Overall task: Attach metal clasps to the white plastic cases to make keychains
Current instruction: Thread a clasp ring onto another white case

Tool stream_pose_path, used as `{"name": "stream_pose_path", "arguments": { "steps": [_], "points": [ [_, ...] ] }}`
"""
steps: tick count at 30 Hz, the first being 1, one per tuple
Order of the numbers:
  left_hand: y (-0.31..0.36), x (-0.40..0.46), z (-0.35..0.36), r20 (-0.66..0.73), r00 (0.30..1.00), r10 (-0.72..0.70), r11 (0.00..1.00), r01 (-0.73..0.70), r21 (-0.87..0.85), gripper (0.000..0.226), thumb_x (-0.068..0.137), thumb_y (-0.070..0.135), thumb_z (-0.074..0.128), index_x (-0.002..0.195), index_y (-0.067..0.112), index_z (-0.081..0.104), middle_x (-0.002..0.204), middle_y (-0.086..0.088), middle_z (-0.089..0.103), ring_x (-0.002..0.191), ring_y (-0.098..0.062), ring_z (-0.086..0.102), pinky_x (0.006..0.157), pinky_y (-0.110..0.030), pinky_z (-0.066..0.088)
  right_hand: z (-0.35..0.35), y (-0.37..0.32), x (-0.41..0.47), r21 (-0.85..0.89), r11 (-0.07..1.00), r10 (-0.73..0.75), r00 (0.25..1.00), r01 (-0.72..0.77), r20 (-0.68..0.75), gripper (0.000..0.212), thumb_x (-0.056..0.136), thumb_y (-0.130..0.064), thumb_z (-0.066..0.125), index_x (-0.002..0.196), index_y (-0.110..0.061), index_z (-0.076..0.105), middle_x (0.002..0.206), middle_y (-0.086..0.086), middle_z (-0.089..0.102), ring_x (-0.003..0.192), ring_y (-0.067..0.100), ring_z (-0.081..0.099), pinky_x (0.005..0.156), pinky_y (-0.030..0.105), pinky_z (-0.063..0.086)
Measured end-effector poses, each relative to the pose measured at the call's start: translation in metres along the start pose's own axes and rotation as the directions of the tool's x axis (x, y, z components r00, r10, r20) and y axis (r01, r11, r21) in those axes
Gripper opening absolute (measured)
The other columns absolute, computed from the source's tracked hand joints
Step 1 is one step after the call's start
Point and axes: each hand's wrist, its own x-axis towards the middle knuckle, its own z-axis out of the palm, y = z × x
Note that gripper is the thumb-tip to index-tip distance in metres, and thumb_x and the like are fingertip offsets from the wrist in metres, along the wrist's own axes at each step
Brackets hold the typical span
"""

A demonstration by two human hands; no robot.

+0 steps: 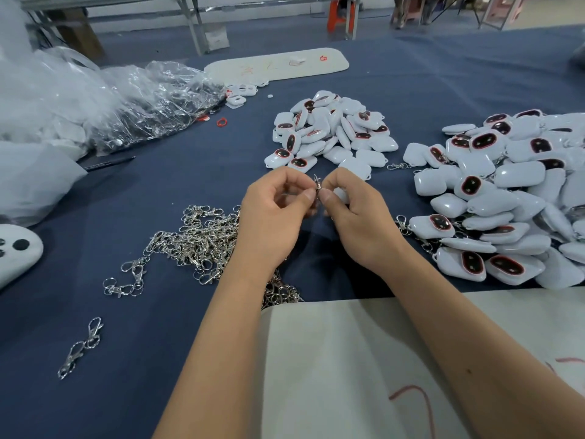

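My left hand (275,207) and my right hand (354,210) meet above the blue cloth, and both pinch one small metal clasp (317,182) between thumb and fingers. A white plastic case (342,194) shows partly behind my right hand's fingers, which curl round it. A tangled heap of metal clasps (196,239) lies left of my left wrist. A pile of white cases without clasps (332,131) sits just beyond my hands. A larger pile of cases with clasps (506,191) fills the right side.
Clear plastic bags (126,99) are heaped at the back left, with a black pen (109,163) in front of them. Loose clasps (82,346) lie at the near left. A white board (411,369) lies under my forearms, and another white board (275,66) lies at the back.
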Motion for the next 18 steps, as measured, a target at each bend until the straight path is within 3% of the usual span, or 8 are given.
{"name": "stream_pose_path", "arguments": {
  "steps": [3,8,13,18],
  "points": [
    [-0.0009,-0.0003,0.0010,-0.021,1.000,-0.016,1.000,0.016,-0.007,0.019,0.089,-0.002,0.072,0.100,0.013,0.070,0.088,-0.010,0.074,0.084,-0.030,0.073,0.084,-0.040,0.062,-0.0008,0.0006,-0.0001,0.023,1.000,-0.011,1.000,0.010,0.014,0.012,0.105,-0.014,0.054,0.093,-0.013,0.056,0.079,0.001,0.058,0.072,0.016,0.046,0.069,0.036,0.042],
    [-0.0020,0.0002,0.0008,0.024,0.999,-0.042,0.999,0.043,-0.031,0.019,0.092,-0.002,0.068,0.099,0.014,0.074,0.078,-0.005,0.071,0.068,-0.009,0.067,0.071,-0.025,0.058,-0.0028,0.0011,0.0001,0.042,0.999,-0.030,0.994,0.026,0.109,0.015,0.105,-0.014,0.055,0.091,-0.018,0.055,0.085,-0.002,0.058,0.081,0.017,0.049,0.077,0.037,0.044],
    [-0.0027,-0.0001,0.0010,-0.047,0.995,-0.092,0.986,0.085,-0.145,0.012,0.089,-0.002,0.073,0.089,0.010,0.073,0.080,-0.010,0.073,0.066,-0.010,0.067,0.066,-0.019,0.054,-0.0017,0.0032,0.0011,0.047,0.999,-0.030,0.997,0.027,0.071,0.011,0.105,-0.016,0.054,0.095,-0.013,0.058,0.088,0.008,0.061,0.085,0.024,0.053,0.079,0.041,0.047],
    [-0.0028,0.0011,-0.0024,-0.061,0.998,-0.017,0.984,0.006,-0.177,0.017,0.089,-0.002,0.073,0.089,0.015,0.076,0.082,0.000,0.077,0.075,-0.008,0.070,0.070,-0.019,0.055,-0.0033,0.0047,0.0022,0.098,0.995,-0.024,0.997,0.017,0.076,0.014,0.105,-0.016,0.053,0.092,-0.014,0.057,0.083,0.015,0.061,0.083,0.037,0.057,0.071,0.043,0.048]
  ]
}}
